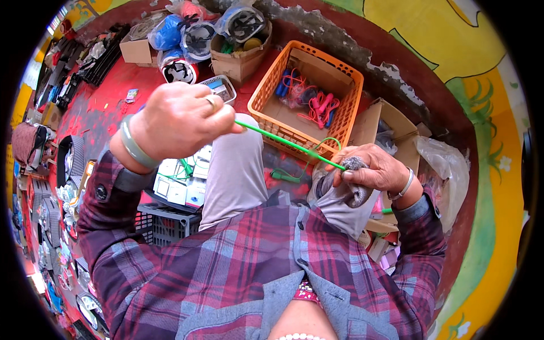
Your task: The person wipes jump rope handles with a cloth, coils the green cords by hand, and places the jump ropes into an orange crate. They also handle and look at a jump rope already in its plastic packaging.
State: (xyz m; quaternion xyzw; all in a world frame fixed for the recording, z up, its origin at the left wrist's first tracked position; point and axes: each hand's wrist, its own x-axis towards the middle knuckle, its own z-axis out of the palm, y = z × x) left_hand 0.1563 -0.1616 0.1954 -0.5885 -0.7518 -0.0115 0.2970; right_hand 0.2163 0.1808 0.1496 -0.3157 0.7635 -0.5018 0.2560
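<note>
The red floor point(107, 107) takes up most of the view, crowded with goods. An orange plastic basket point(266, 93) stands ahead of the person's knees, lined with cardboard and holding tangled pink, red and blue cords point(317, 105). To its left sits an open cardboard box point(238, 62), with round items wrapped in clear plastic bags point(195, 37) heaped behind it. A dark crate point(161, 224) rests by the person's left leg, with white packets point(181, 184) on top of it. A clear plastic bag point(447, 164) lies at the far right.

The left hand point(178, 122) is raised and closed, pinching one end of a thin green cord point(283, 141) between thumb and fingers. The cord runs taut across to the right hand point(377, 170), which pinches its other end against a small grey fuzzy ball point(356, 164). That hand rests on the right knee, just in front of the basket.
</note>
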